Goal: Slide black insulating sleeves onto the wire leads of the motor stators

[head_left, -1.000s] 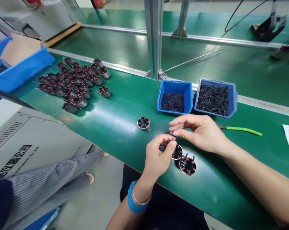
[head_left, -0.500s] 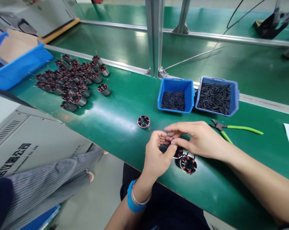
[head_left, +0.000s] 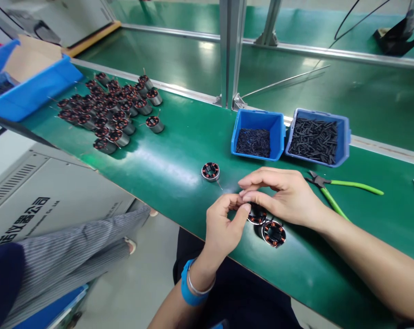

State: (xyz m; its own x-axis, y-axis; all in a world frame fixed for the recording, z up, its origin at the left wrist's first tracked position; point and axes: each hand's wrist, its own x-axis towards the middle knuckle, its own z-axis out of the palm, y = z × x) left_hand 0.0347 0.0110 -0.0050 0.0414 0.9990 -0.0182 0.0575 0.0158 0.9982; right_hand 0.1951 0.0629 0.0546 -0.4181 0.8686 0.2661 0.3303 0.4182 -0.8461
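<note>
My left hand (head_left: 226, 225) and my right hand (head_left: 282, 194) meet at their fingertips above the bench, thumbs and fingers pinched together. Whatever lies between the fingertips is too small and too covered to make out. Right under the fingers stands a motor stator (head_left: 257, 215) with copper windings, partly hidden by my hands. Touching it or close beside it, nearer to me, is a second wound stator (head_left: 274, 234) in a shiny metal ring. A third stator (head_left: 210, 172), with a thin wire trailing from it, stands apart beyond my left hand.
Behind my hands sit a blue bin of thin black tubes (head_left: 233, 137) and a paler bin of thicker black tubes (head_left: 344, 137). Green-handled cutters (head_left: 356, 183) lie to the right. Many stators (head_left: 119, 137) cluster at the left by a large blue crate (head_left: 38, 93). A person's striped trouser leg (head_left: 79, 246) shows lower left.
The view has shifted slightly, so the bench items appear a little further right. My pinched fingertips have moved a little left relative to the stators, uncovering more of the one beneath.
</note>
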